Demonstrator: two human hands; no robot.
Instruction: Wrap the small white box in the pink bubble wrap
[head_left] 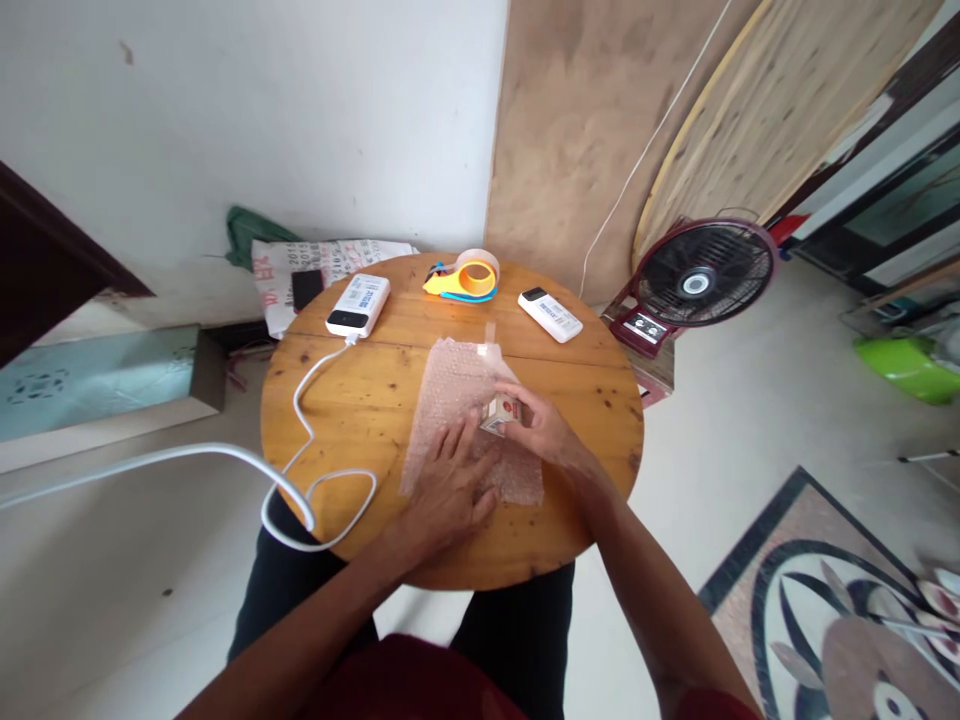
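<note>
A sheet of pinkish bubble wrap (450, 385) lies flat on the round wooden table (345, 400). My left hand (450, 490) rests on its lower left part, palm down with the fingers stretched out. Near its middle, a small box with a red mark (501, 412) sits on the wrap, gripped between the thumb and fingers of my right hand (544, 430). A short piece of clear tape (489, 340) sticks at the wrap's top edge. The box's right side is partly hidden by my fingers.
Toward the back of the table are an orange tape dispenser (465, 278), a white power bank (358, 306) with a white cable (300, 400), and another white device (550, 314). A dark red fan (697, 283) stands beyond the right edge.
</note>
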